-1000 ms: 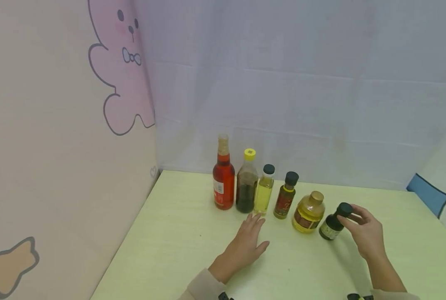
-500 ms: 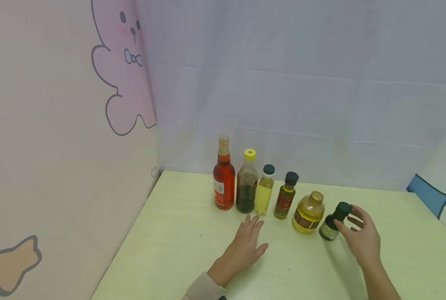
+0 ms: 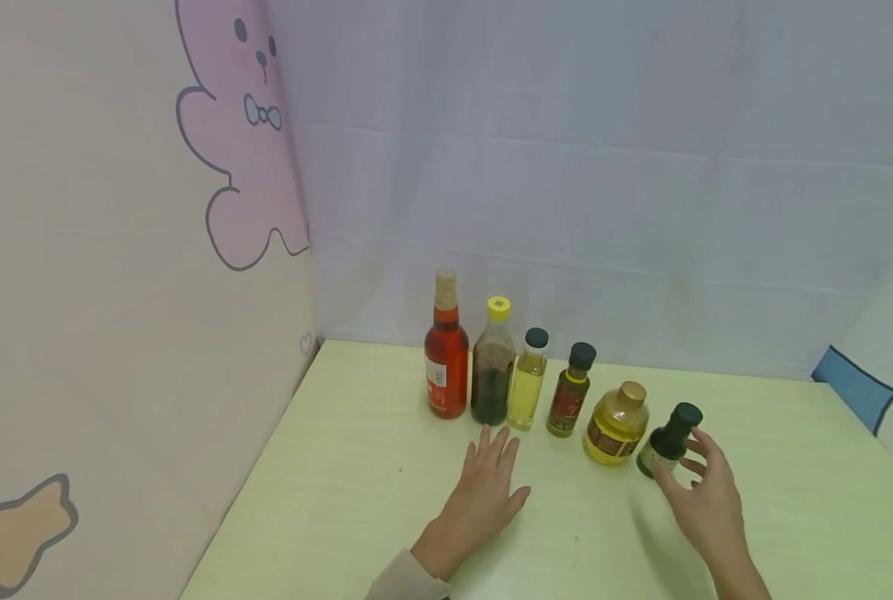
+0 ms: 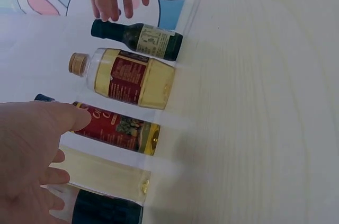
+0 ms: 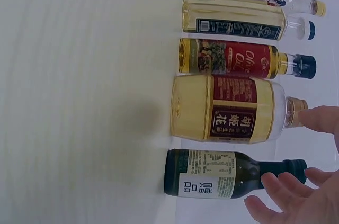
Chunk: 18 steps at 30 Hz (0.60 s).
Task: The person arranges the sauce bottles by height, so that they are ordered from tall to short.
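Six bottles are standing upright in a row on the pale green worktop, descending in height from left to right: a red-liquid bottle, a yellow-capped dark bottle, a pale oil bottle, an olive oil bottle with red label, a squat golden oil bottle, and a small dark green bottle at the right end. The right hand is hovering just beside that last bottle with its fingers spread and holding nothing; a second ago they were closed on its black cap, so the bottle is now standing released in its place, which suggests the placing is done. The left hand is resting flat on the worktop as before, fingers straight, near the pale oil bottle.
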{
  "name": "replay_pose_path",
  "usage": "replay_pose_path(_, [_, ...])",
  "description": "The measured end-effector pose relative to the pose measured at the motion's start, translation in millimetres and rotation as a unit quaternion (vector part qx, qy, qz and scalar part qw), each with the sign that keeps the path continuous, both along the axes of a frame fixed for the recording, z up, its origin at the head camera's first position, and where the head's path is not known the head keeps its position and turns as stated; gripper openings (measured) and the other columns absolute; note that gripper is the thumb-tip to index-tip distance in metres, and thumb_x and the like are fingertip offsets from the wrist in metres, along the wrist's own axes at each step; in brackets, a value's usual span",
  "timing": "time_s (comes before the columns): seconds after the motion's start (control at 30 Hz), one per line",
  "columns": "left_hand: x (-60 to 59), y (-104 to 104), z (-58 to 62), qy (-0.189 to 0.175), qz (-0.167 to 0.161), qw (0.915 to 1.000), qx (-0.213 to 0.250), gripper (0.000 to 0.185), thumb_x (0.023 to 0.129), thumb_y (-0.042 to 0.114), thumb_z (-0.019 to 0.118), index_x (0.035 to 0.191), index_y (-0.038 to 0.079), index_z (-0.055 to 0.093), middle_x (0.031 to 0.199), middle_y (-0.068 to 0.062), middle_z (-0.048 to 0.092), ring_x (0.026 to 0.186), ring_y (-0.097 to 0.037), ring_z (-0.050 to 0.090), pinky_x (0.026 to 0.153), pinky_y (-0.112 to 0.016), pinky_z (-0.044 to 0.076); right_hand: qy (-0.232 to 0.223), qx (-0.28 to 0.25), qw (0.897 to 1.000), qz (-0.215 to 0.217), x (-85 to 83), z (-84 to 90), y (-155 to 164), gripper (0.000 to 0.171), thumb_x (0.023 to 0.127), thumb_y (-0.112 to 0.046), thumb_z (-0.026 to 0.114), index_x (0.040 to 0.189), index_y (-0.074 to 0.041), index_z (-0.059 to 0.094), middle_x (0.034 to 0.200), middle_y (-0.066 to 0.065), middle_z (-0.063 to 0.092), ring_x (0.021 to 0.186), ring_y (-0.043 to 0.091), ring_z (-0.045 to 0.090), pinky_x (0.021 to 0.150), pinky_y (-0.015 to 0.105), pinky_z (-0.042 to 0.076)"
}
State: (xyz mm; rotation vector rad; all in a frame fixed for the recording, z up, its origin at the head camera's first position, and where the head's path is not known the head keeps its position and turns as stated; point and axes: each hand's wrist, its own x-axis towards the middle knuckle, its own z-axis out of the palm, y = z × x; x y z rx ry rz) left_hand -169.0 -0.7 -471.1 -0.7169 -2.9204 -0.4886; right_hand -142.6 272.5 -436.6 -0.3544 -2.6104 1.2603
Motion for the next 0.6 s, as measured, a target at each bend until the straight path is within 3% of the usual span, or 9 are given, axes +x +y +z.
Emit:
replay_pose_path(0.13, [0.8, -0.1, -0.3, 0.010, 0.008, 0.9997, -0.019, 0.066, 0.087, 0.044, 0.055, 0.137, 0.006, 0.035, 0.145, -0.010, 0.024, 0.132, -0.033, 0.014, 0.101, -0.051, 0.020, -0.005, 0.021, 0.999, 0.028, 4.9, -0.3, -11.9, 0.074, 0.087, -0.033, 0.058, 0.139, 0.003, 0.019, 0.134, 0.028, 0.029, 0.114, 0.042, 0.038, 0.087, 0.055, 0.034])
replay_pose_path(0.37, [2.1, 0.8, -0.7, 0.016, 0.015, 0.9989, -0.041, 0.068, 0.087, 0.048, 0.053, 0.138, 0.006, 0.034, 0.145, -0.010, 0.023, 0.132, -0.034, 0.012, 0.101, -0.051, 0.019, -0.031, 0.072, 0.994, 0.073, 6.2, -1.6, -32.1, 0.074, 0.089, -0.046, 0.050, 0.137, 0.004, 0.023, 0.136, 0.029, 0.024, 0.122, 0.045, 0.024, 0.092, 0.060, 0.025])
replay_pose_path(0.6, [2.0, -0.7, -2.4, 0.001, 0.024, 0.9985, -0.048, 0.070, 0.086, 0.049, 0.053, 0.139, 0.007, 0.033, 0.146, -0.010, 0.022, 0.133, -0.033, 0.010, 0.101, -0.052, 0.016, -0.006, 0.089, 0.991, 0.102, 3.7, -4.1, -48.0, 0.062, 0.090, -0.039, 0.052, 0.134, 0.001, 0.032, 0.132, 0.025, 0.032, 0.116, 0.041, 0.035, 0.090, 0.057, 0.030])
